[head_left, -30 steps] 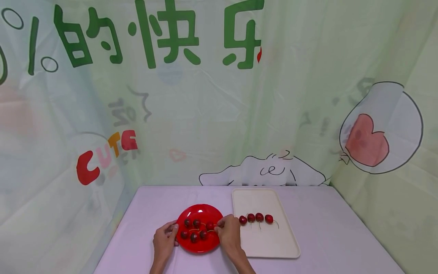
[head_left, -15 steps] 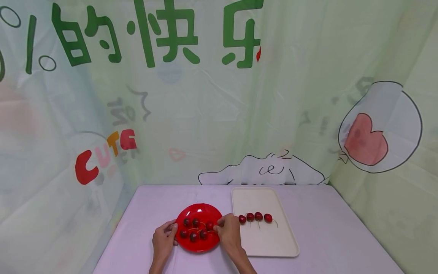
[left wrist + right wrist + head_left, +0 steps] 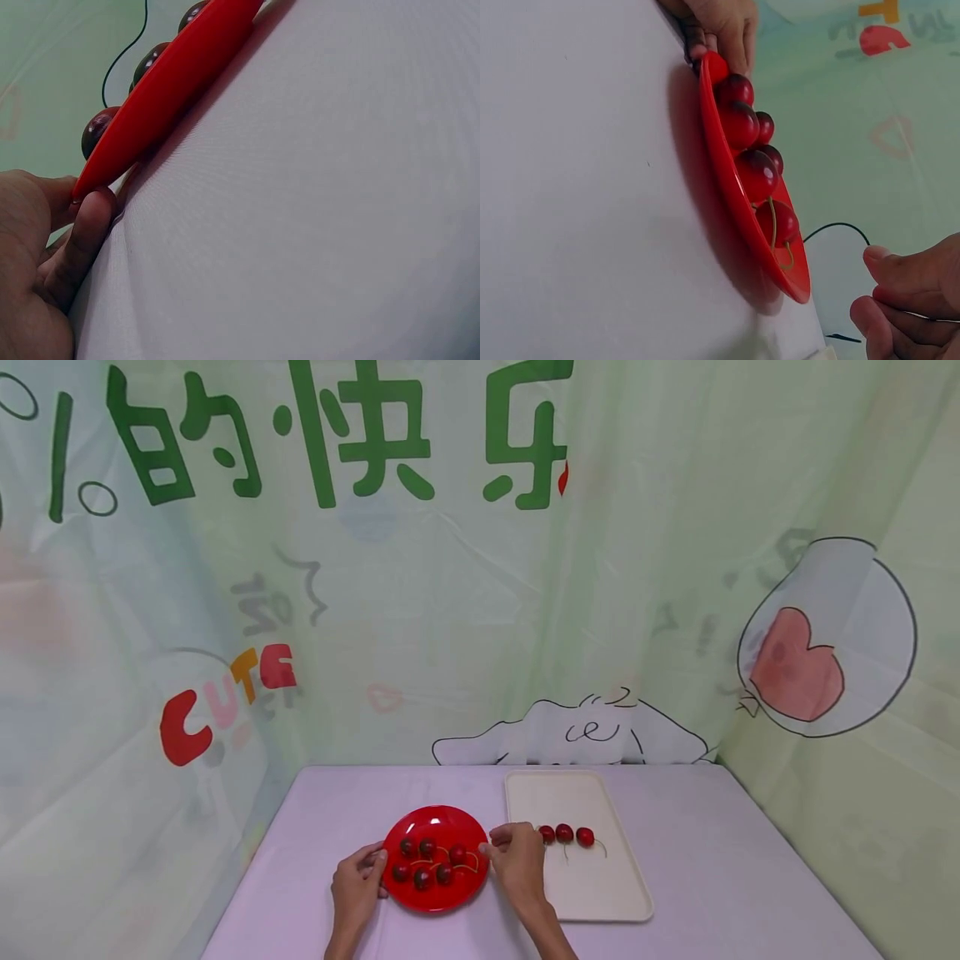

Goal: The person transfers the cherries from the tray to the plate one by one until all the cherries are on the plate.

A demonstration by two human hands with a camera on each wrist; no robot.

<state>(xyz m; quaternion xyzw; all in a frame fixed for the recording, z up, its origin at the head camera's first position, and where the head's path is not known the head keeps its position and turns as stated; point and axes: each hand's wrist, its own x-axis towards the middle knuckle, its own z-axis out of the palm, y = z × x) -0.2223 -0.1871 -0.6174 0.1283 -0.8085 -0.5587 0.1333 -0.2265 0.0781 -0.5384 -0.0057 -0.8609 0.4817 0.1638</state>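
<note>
A red plate (image 3: 438, 817) holds several dark red cherries (image 3: 423, 878) with thin green stems. My left hand (image 3: 355, 887) grips the plate's left rim, with the thumb above and fingers beneath. From the left wrist view, that red plate (image 3: 172, 94) looks tilted edge-on between thumb and fingers. My right hand (image 3: 522, 867) hovers just off the plate's right edge, between plate and tray. Its thumb and fingers are apart with nothing between them in the right wrist view, where the hand (image 3: 919, 300) sits near the cherries (image 3: 756, 175).
A cream tray (image 3: 592, 893) lies to the right of the plate. Three cherries (image 3: 564, 833) in a row are visible on it, and my right hand covers the row's left end. The pale table (image 3: 720, 868) is bordered by printed curtains (image 3: 450, 610).
My right hand has let go of a cherry stem at the plate's right side and moved right, towards the tray. The left hand keeps its hold on the rim.
</note>
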